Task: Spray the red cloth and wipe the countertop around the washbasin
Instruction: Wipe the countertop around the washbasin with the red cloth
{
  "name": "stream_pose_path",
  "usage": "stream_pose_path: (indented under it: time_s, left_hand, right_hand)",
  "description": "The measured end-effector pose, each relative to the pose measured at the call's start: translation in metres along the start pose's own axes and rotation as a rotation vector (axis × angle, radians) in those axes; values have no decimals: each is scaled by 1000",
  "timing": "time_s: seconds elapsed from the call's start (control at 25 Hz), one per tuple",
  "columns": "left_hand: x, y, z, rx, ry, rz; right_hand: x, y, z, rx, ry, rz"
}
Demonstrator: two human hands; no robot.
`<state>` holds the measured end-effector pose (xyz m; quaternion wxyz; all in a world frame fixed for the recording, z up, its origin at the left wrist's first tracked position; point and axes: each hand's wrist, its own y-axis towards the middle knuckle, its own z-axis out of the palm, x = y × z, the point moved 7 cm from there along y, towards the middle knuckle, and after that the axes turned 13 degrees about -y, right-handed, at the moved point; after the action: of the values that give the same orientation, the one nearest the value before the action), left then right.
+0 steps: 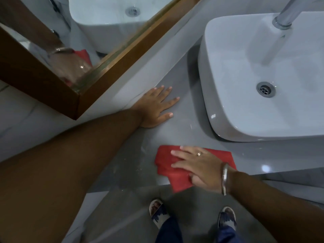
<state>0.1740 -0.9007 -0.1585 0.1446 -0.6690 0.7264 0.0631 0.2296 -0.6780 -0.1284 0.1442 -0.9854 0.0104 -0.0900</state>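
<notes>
**Cloth hanging over the near edge while the wiping is going on**

The right hand [198, 165] is pressing flat on the red cloth [168, 165], fingers spread and not closed around it, so the cloth is only being held by pressure from the palm. The folded cloth is lying on the grey countertop [184, 127], near the front of the white washbasin [254, 81], and its near corner is hanging over the counter's edge. I am judging that a stroke toward the person could drag it off the counter to the floor. The left hand [156, 107] is resting open and empty on the counter to the far left, beside the wall under the mirror [52, 32]. The surface is looking wet there, so this supporting hand could slip.
</notes>
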Motion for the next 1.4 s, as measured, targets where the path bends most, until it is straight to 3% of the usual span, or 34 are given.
stream_pose_path:
  time_s: [0.08, 0.12, 0.2, 0.28, 0.36, 0.48, 0.6, 0.64, 0.72, 0.8, 0.84, 0.96, 1.04, 1.08, 1.12, 1.28, 1.32, 1.4]
  left_hand:
    - [1, 1, 1, -3, 5, 1]
    - [1, 1, 1, 3, 7, 0]
    - [0, 0, 0, 10, 11, -3]
    - [-1, 0, -1, 10, 6, -3]
    - [0, 1, 0, 15, -2, 10]
    - [1, -1, -1, -8, 4, 10]
    - [0, 1, 0, 9, -1, 9]
    - [0, 1, -1, 18, 0, 6]
    - [2, 0, -1, 20, -3, -11]
    - [1, 0, 0, 34, -2, -18]
    - [0, 0, 0, 45, -1, -17]
    - [-3, -1, -2, 83, -13, -60]
    - [-4, -3, -4, 134, -17, -104]
    - [-6, -4, -9, 149, -30, -125]
    - [-7, -8, -14, 161, -36, -157]
    - [-25, -58, -42, 198, 102, -161]
    - [-37, -81, -49, 194, 147, -150]
    - [-58, -133, -64, 107, 230, -155]
  right_hand:
    - [-10, 20, -8, -61, -7, 125]
    - [1, 39, -10, -99, -84, 96]
    - [53, 74, -6, -105, -171, -173]
    - [79, 70, 0, -64, -74, -318]
    - [51, 36, -5, -83, 14, -235]
    - [-25, -2, -6, -64, 78, 49]
    - [-36, 31, -12, -85, -29, 236]
    - [-18, 45, -10, -89, -92, 221]
    - [21, 45, 0, -100, -192, -25]
    - [19, 5, 5, -32, -219, -239]
    - [1, -14, 7, -6, -233, -247]
    - [-66, -34, 4, -41, -158, 93]
    - [-70, -10, 5, -77, -98, 340]
    - [-56, 2, 7, -95, -108, 371]
    - [-37, 10, 7, -123, -149, 305]
    - [-10, -27, 15, -77, -291, -332]
    - [-19, -35, 14, -59, -302, -390]
    - [-37, -27, 8, -82, -310, -278]
